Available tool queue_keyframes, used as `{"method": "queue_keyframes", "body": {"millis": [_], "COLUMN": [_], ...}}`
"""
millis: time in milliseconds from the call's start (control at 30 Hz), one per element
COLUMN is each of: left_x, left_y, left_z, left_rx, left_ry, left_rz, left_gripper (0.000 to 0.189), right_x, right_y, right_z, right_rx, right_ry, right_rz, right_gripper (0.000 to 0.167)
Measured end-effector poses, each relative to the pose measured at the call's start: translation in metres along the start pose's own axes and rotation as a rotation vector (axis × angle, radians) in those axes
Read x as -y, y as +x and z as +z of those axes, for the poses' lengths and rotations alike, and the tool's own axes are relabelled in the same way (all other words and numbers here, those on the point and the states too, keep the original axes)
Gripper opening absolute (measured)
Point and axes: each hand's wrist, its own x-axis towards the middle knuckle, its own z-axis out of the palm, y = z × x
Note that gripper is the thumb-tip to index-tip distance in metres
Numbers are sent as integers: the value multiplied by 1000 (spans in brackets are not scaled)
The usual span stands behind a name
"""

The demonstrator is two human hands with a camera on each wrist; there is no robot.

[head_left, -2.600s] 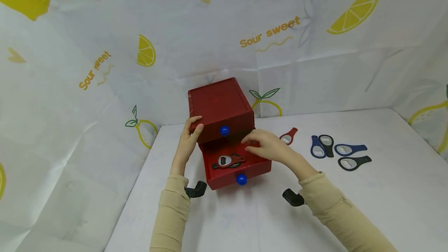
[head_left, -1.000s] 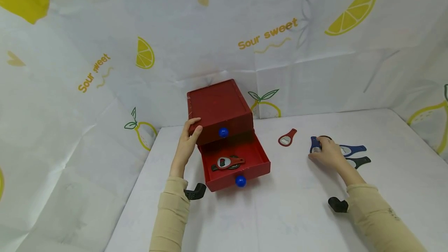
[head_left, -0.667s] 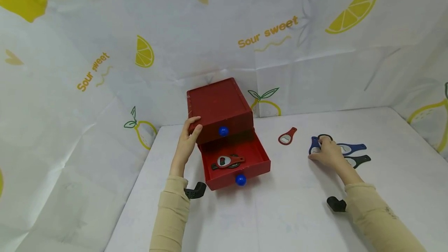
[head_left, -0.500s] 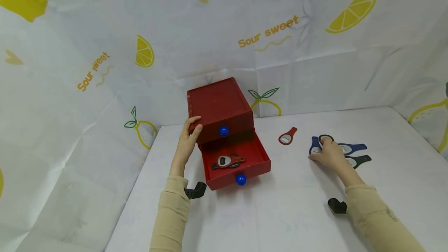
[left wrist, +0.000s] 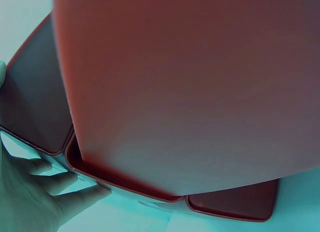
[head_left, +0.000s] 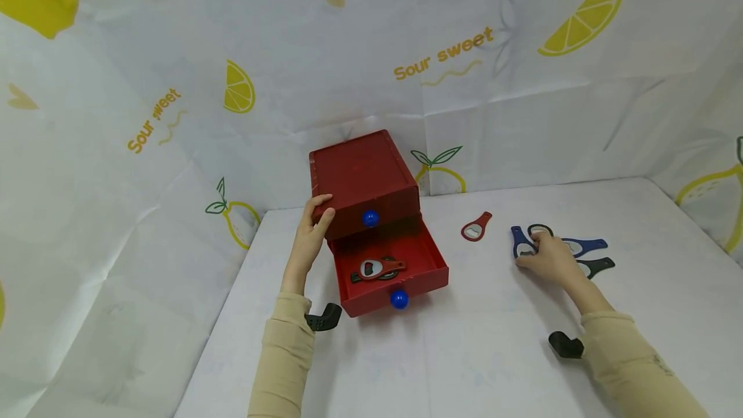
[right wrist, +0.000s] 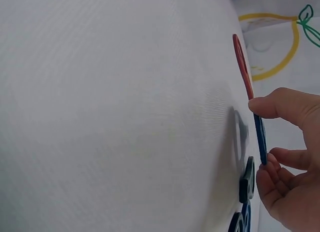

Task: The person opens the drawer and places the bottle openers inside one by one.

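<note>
White table point(head_left: 435, 353), pulled-out red drawer point(head_left: 424, 284), right fingers point(right wrist: 281, 104) pinching blue opener point(right wrist: 260, 137)

Seven bottle openers point(head_left: 516, 233), one red cabinet point(head_left: 366, 169), two hands point(head_left: 303, 244)
Two red openers point(head_left: 393, 266), two blue openers point(head_left: 593, 246), three dark openers point(head_left: 599, 266); two drawers point(head_left: 371, 304), two blue knobs point(head_left: 370, 218).

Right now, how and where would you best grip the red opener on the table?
Likely by the narrow handle of the red opener, pinched across its edges from above: it lies flat, handle pointing away and right, bare table around it.
</note>
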Motion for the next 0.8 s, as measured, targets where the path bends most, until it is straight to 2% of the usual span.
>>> {"method": "queue_keyframes", "body": {"millis": [233,567,800], "left_x": [0,-2,-1], "left_y": [-1,-1,-1], "left_z": [0,0,0], "left_rx": [-2,-7,-7], "left_ry": [-6,8,1], "left_rz": [3,-1,6], "left_gripper": [37,37,37], "right_x": [9,35,59], "right_y": [-4,-11,-20], "right_z": [-7,-19,-32], "right_rx": [-27,-112,-77], "right_ry": [-18,64,109], "right_rz": [-37,-150,-241], "right_gripper": [69,62,58]}}
